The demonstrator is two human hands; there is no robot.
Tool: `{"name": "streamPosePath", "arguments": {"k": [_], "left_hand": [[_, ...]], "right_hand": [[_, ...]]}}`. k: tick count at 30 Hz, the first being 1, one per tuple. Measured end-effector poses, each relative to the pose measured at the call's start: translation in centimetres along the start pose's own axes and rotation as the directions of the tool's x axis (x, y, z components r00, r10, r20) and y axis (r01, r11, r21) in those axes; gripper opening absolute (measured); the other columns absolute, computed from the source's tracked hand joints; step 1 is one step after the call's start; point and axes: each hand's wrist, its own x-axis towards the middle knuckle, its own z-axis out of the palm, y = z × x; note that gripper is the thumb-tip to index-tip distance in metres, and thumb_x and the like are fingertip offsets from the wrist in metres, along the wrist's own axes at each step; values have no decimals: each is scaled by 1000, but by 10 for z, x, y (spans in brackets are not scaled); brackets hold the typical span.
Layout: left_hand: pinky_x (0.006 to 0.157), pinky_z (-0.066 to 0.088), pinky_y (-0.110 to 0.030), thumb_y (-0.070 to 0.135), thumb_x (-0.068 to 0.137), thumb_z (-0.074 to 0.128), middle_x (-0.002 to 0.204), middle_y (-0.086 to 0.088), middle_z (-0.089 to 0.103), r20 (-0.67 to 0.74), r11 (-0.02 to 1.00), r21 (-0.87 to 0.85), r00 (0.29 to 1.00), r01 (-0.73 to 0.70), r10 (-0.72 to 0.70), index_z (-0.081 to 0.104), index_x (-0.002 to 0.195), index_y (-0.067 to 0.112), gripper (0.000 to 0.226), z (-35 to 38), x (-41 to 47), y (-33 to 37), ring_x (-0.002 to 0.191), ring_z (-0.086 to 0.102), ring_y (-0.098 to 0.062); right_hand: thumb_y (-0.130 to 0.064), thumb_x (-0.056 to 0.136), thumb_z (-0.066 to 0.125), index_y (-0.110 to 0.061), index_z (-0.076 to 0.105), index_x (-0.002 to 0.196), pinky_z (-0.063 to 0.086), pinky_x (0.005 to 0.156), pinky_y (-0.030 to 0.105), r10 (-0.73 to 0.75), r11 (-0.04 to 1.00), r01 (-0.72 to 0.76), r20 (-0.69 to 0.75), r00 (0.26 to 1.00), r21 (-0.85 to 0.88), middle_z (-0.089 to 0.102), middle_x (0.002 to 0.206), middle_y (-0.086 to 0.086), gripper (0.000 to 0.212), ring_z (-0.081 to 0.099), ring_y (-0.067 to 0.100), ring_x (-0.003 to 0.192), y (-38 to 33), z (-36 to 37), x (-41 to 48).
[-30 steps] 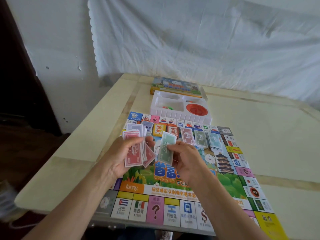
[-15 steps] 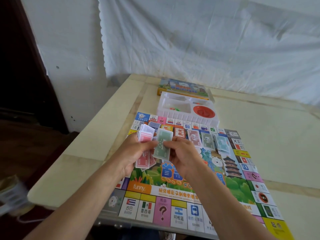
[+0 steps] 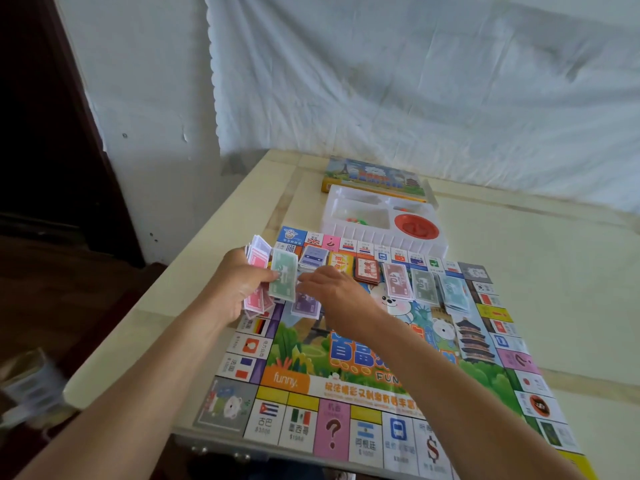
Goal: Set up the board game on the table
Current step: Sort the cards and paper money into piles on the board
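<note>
Board (image 3: 294,358) flat on table (image 3: 554,289); orange panel (image 3: 285,379) reads "funny.", near squares "?" and "$". Left hand (image 3: 239,282) clamps pink bills (image 3: 258,261), green bill (image 3: 284,280) over far-left corner. Right hand (image 3: 337,289) beside, maybe touching purple bill (image 3: 306,306); grip unclear.

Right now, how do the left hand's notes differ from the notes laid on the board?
The held notes are fanned in the left hand; the laid notes lie flat on the board. Held notes are mostly red; laid notes mix red, green, blue. Both are play money.
</note>
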Motion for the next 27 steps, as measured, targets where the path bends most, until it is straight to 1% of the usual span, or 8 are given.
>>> {"name": "streamPosePath", "arguments": {"k": [3, 5, 7, 10, 16, 20, 23, 27], "left_hand": [[56, 58, -40, -7, 80, 68, 87, -18, 68, -38, 997, 70, 999, -14, 17, 62, 98, 4, 22, 1, 9, -3, 72, 68, -31], [68, 59, -48, -5, 78, 70, 90, -18, 68, -60, 993, 117, 998, -19, 26, 61, 97, 5, 23, 2, 14, -7, 78, 68, -33], [73, 58, -51, -3, 78, 70, 91, -16, 69, -70, 990, 141, 997, -15, 26, 62, 97, 7, 24, 2, 16, -9, 79, 69, -33], [73, 58, -50, -2, 77, 70, 92, -16, 69, -74, 986, 169, 997, -1, 14, 62, 100, 8, 26, 3, 19, -13, 79, 69, -32], [73, 58, -47, -2, 79, 70, 91, -15, 69, -67, 978, 208, 998, 1, 13, 62, 97, 8, 22, 5, 20, -14, 80, 68, -32], [70, 59, -45, -1, 79, 70, 93, -16, 68, -67, 974, 227, 998, 13, 2, 60, 99, 6, 24, 4, 21, -15, 81, 68, -32], [70, 58, -44, -1, 79, 70, 93, -16, 69, -56, 971, 239, 998, 17, -4, 60, 100, 6, 24, 4, 21, -14, 81, 68, -32], [70, 59, -46, -4, 77, 70, 95, -17, 68, -30, 971, 237, 999, -3, 11, 60, 101, 5, 27, 5, 17, -9, 81, 68, -32]], "right_hand": [[12, 77, 55, -18, 49, 136, 39, 102, 42, -37, 998, 40, 68, 997, -38, 46, 144, -3, 66, 40, 24, 128, 0, 1, 7], [9, 75, 60, -18, 49, 135, 42, 100, 43, -72, 996, 76, 85, 994, -42, 49, 141, -2, 67, 44, 24, 125, 4, 3, 8], [10, 72, 63, -16, 51, 133, 45, 96, 41, -90, 995, 94, 87, 992, -39, 53, 137, -1, 68, 48, 24, 121, 8, 3, 8], [11, 69, 66, -16, 54, 130, 47, 93, 39, -117, 991, 120, 56, 992, -52, 57, 133, 0, 69, 51, 24, 117, 9, 2, 7], [11, 74, 60, -13, 55, 128, 45, 95, 39, -116, 991, 119, 51, 992, -65, 57, 132, 1, 60, 49, 24, 118, 15, 2, -2], [13, 76, 53, -14, 54, 130, 41, 96, 32, -104, 991, 107, 41, 994, -75, 53, 137, 0, 60, 45, 22, 126, 19, -2, -16], [9, 78, 55, -17, 52, 132, 42, 102, 38, -86, 994, 89, 44, 995, -70, 50, 140, -1, 60, 42, 21, 130, 25, -2, -27], [7, 79, 57, -17, 49, 133, 42, 103, 41, -57, 995, 61, 53, 997, -74, 47, 142, -2, 60, 39, 20, 132, 32, -1, -39]]}}
